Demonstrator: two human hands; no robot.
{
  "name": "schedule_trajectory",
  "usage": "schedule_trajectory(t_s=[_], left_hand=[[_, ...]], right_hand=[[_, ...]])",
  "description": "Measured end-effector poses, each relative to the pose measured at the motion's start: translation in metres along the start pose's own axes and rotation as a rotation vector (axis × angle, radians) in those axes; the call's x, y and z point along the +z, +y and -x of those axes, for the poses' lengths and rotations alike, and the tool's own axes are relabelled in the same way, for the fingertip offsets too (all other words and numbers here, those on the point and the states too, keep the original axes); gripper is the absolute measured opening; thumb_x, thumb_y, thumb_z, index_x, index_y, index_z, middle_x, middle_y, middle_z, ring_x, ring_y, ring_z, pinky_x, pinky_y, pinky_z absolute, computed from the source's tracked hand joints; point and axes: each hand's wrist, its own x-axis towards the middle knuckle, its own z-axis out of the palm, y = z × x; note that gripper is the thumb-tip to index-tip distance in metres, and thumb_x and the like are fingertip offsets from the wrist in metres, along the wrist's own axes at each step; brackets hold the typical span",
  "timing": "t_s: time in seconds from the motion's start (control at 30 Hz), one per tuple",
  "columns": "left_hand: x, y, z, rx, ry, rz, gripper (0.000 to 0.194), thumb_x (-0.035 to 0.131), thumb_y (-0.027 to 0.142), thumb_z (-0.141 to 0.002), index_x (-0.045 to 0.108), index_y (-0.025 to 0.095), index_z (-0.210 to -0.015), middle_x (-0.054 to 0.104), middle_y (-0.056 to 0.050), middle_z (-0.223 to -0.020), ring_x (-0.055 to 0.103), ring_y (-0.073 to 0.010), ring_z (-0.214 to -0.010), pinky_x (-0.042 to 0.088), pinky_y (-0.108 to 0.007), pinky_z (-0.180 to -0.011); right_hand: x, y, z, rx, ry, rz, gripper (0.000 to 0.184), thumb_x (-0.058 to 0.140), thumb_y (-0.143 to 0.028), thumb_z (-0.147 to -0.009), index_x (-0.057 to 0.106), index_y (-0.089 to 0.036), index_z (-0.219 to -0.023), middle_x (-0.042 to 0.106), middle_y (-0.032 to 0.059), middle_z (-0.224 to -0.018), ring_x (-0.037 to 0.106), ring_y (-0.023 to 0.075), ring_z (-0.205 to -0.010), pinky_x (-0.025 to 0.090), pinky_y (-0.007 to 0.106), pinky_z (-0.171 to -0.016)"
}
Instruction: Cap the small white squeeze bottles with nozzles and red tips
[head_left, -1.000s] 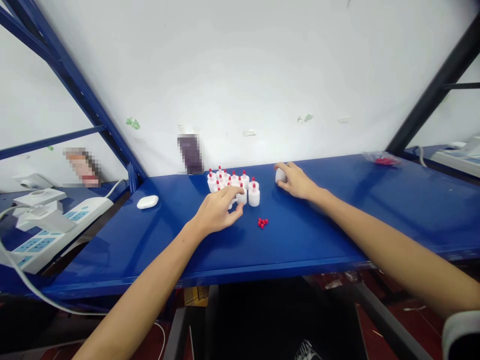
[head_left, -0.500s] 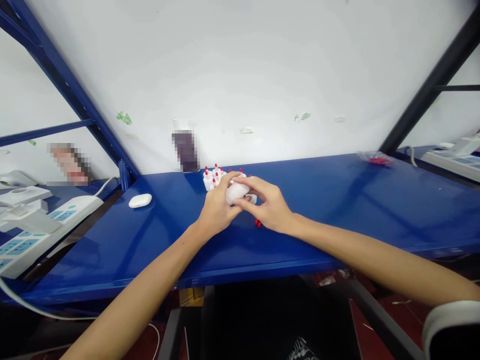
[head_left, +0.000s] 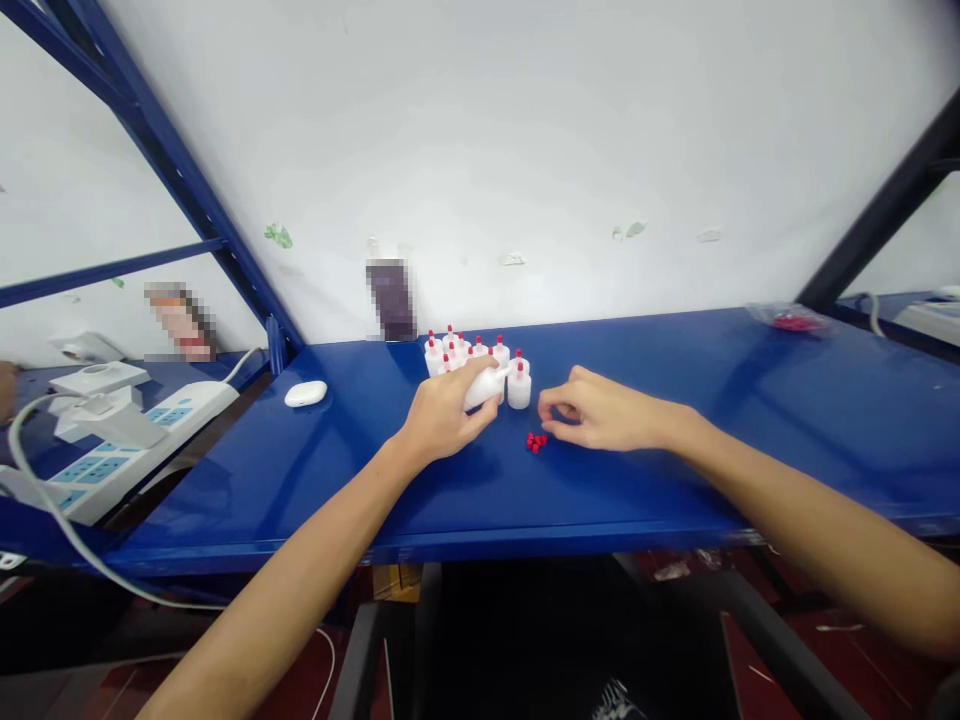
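Note:
My left hand [head_left: 448, 410] is closed around a small white squeeze bottle [head_left: 485, 388], tilted with its bare nozzle towards the right. To the right, my right hand [head_left: 592, 410] is just above the table, thumb and forefinger curved with a small gap between the tips. Several small red caps [head_left: 535, 442] lie in a loose pile right beside those fingertips. Behind my left hand stands a group of white bottles with red caps on their tips [head_left: 434, 357], partly hidden by it. One capped bottle [head_left: 519, 390] stands upright at the front right of this group.
A white earbud case [head_left: 306, 394] lies on the left of the blue table [head_left: 660, 470]. A phone-like dark object [head_left: 392, 300] leans on the wall. At the far right is a clear bag with red pieces [head_left: 793, 320]. White power strips [head_left: 112, 460] lie left.
My right hand has let go of the bottle and moved right and down to the red caps. My left hand still holds the bottle. The view has shifted slightly.

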Motion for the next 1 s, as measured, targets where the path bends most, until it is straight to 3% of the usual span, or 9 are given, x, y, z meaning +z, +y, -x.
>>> schedule_trajectory(t_s=[0.27, 0.53, 0.63, 0.83, 1.0], left_hand=[[-0.002, 0.0, 0.001, 0.166, 0.031, -0.028, 0.037, 0.057, 0.03, -0.088, 0.056, 0.02, -0.123, 0.074, -0.006, -0.107, 0.072, -0.0185, -0.085, 0.053, -0.026, -0.072], [-0.004, 0.004, 0.002, 0.285, -0.104, 0.05, 0.035, 0.054, 0.028, -0.088, 0.054, 0.018, -0.122, 0.072, -0.007, -0.11, 0.071, -0.0181, -0.087, 0.053, -0.026, -0.072], [-0.004, 0.007, 0.002, 0.287, -0.17, 0.057, 0.032, 0.053, 0.027, -0.087, 0.054, 0.017, -0.118, 0.073, -0.006, -0.1, 0.069, -0.017, -0.078, 0.05, -0.026, -0.067], [-0.002, 0.008, 0.003, 0.224, -0.235, 0.055, 0.028, 0.051, 0.028, -0.087, 0.054, 0.018, -0.114, 0.071, -0.004, -0.09, 0.063, -0.0145, -0.066, 0.045, -0.025, -0.061], [0.0, 0.007, 0.004, 0.19, -0.23, 0.066, 0.027, 0.051, 0.028, -0.087, 0.053, 0.019, -0.112, 0.069, -0.003, -0.087, 0.061, -0.0138, -0.064, 0.044, -0.025, -0.061]], right_hand=[[0.01, -0.004, -0.002, -0.04, -0.106, -0.197, 0.023, 0.061, -0.033, -0.087, 0.073, -0.019, -0.101, 0.045, -0.0075, -0.052, 0.04, 0.0087, -0.047, 0.031, 0.025, -0.055], [0.021, 0.0, -0.006, -0.147, -0.043, -0.171, 0.012, 0.063, -0.023, -0.086, 0.073, -0.016, -0.084, 0.062, 0.002, -0.076, 0.053, 0.012, -0.066, 0.04, 0.026, -0.064], [0.02, 0.002, -0.007, -0.131, 0.078, -0.236, 0.014, 0.063, -0.027, -0.087, 0.073, -0.016, -0.087, 0.065, 0.0034, -0.08, 0.056, 0.013, -0.068, 0.043, 0.027, -0.065], [0.013, 0.002, -0.007, 0.032, 0.478, -0.604, 0.021, 0.071, -0.037, -0.082, 0.074, -0.018, -0.089, 0.073, 0.0051, -0.083, 0.064, 0.0175, -0.074, 0.05, 0.033, -0.071], [0.013, -0.004, -0.006, 0.012, 0.476, -0.695, 0.018, 0.075, -0.035, -0.077, 0.073, -0.018, -0.084, 0.072, 0.0044, -0.079, 0.065, 0.0173, -0.072, 0.053, 0.033, -0.071]])
